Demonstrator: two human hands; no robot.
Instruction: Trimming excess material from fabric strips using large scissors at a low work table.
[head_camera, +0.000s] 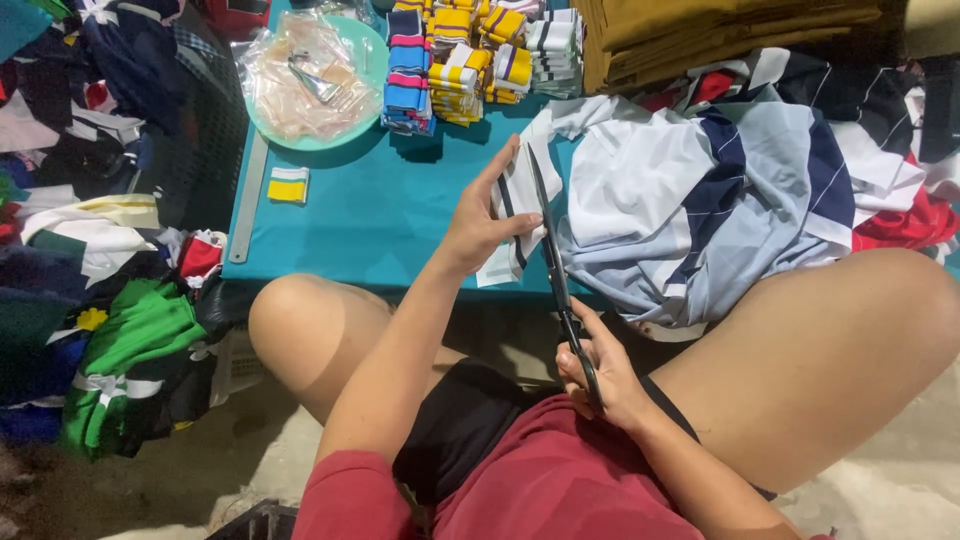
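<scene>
My left hand pinches a white strip of cloth with dark stripes, held up over the near edge of the teal table. My right hand grips the handles of long black scissors, near my lap. The blades point away from me and lie along the right edge of the strip. The strip runs on into a heap of white, grey and navy striped garments on the right.
Stacks of folded striped cuffs and a mint bowl of plastic bags stand at the table's back. A metal ruler lies at its left edge, by a yellow-white cuff. Mustard fabric is stacked far right. Clothes piles lie left.
</scene>
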